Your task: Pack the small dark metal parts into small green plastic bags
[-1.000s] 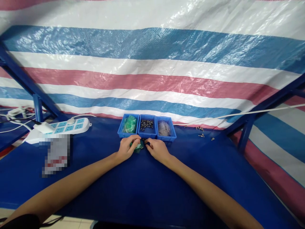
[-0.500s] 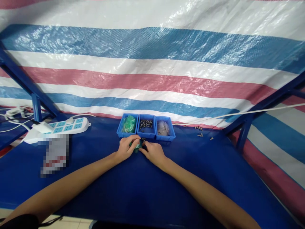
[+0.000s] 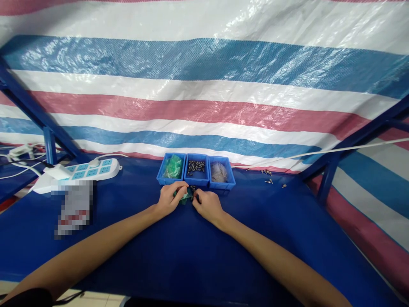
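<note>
My left hand (image 3: 170, 198) is closed on a small green plastic bag (image 3: 184, 198) just in front of the bins. Beside it my right hand (image 3: 207, 204) has its fingers pressed together at small dark parts, too small to make out. Behind the hands three blue bins touch side by side: the left bin (image 3: 169, 181) holds green plastic bags (image 3: 173, 166), the middle bin (image 3: 196, 181) small metal fittings (image 3: 195, 166), the right bin (image 3: 222, 185) clear plastic bags (image 3: 219, 172).
A white power strip (image 3: 96, 171) and a blurred grey packet (image 3: 75, 209) lie on the left of the blue table (image 3: 191, 256). Several small metal pieces (image 3: 269, 181) are scattered at the back right. A striped sheet (image 3: 204, 115) hangs behind.
My right hand has shifted slightly right, away from the green bag and my left hand. The left hand has hardly moved.
</note>
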Demonstrator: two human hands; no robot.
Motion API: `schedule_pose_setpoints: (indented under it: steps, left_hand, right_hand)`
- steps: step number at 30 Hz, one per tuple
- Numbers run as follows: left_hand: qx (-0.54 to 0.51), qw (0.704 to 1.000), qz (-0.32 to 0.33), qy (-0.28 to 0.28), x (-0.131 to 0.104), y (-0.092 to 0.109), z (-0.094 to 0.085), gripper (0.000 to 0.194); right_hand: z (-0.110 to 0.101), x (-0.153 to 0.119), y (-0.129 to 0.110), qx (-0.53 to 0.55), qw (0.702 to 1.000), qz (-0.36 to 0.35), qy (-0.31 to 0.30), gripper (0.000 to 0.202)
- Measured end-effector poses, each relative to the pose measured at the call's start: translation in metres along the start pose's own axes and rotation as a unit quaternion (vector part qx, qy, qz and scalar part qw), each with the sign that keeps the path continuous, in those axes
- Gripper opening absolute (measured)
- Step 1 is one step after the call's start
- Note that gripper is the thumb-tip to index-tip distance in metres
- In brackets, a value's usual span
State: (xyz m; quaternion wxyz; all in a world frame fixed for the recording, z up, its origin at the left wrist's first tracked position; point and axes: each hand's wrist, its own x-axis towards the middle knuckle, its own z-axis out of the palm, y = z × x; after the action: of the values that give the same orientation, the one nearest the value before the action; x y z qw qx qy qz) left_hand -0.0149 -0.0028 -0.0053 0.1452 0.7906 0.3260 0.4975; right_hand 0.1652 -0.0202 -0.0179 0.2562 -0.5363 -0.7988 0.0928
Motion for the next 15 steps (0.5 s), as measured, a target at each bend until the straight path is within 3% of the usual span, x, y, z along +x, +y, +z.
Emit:
schedule_pose_setpoints:
  steps: [8, 15]
  left_hand:
    - [0.052, 0.998, 0.039, 0.001, 0.0064, 0.0054, -0.0003, 0.012]
    - [0.052, 0.997, 0.063, -0.017, 0.0068, 0.0022, 0.0032, 0.012]
  right_hand:
    - [-0.0102, -0.0035, -0.0023, 0.202, 0.967, 0.019, 0.153, 0.015]
    - [-0.0091, -0.0054, -0.0026, 0.214, 0.963, -0.010, 0.162, 0.019]
